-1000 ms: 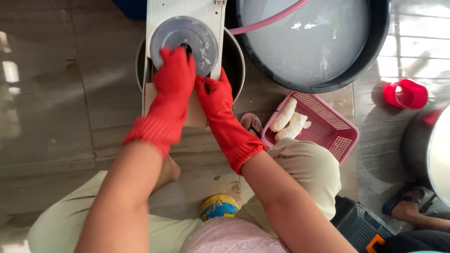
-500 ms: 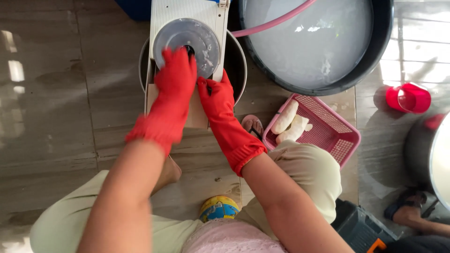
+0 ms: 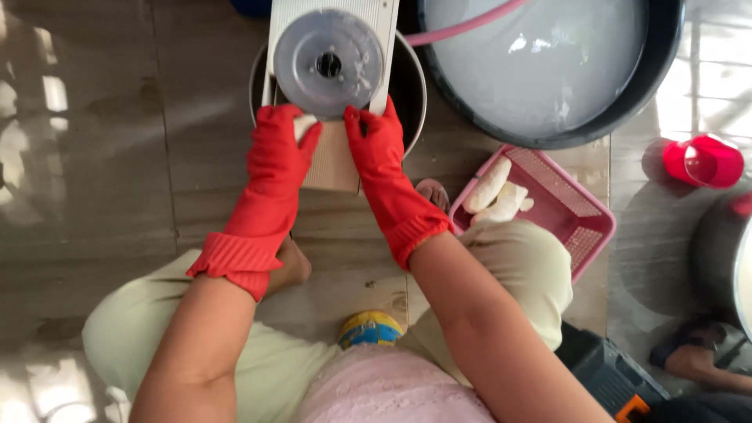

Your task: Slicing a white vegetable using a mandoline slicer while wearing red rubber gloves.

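Both hands wear ribbed-cuff red rubber gloves. The left hand (image 3: 278, 149) has its fingers closed around one pale, smooth white piece (image 3: 302, 125), pressing it against the near end of a flat slicer board (image 3: 333, 157), just below the board's single round grey metal disc (image 3: 329, 63). The right hand (image 3: 380, 149) rests on the board's right edge with its fingers curled over it, grasping the board. The board is ridged, pale and rectangular, and lies tilted across one dark round pot (image 3: 411, 86) that stands on the glossy tiled floor (image 3: 102, 157). To the right of the pot stands one large black round tub (image 3: 666, 70) filled with cloudy water, with one pink hose (image 3: 462, 27) running over its rim. Near the person's right knee lies one pink plastic mesh basket (image 3: 576, 211), rectangular, holding a few peeled white roots (image 3: 493, 192); roughly three show, though the count is not certain. One red plastic cup (image 3: 701, 160) sits on the floor toward the right edge. One small round yellow and blue ball (image 3: 370, 329) lies between the person's legs.
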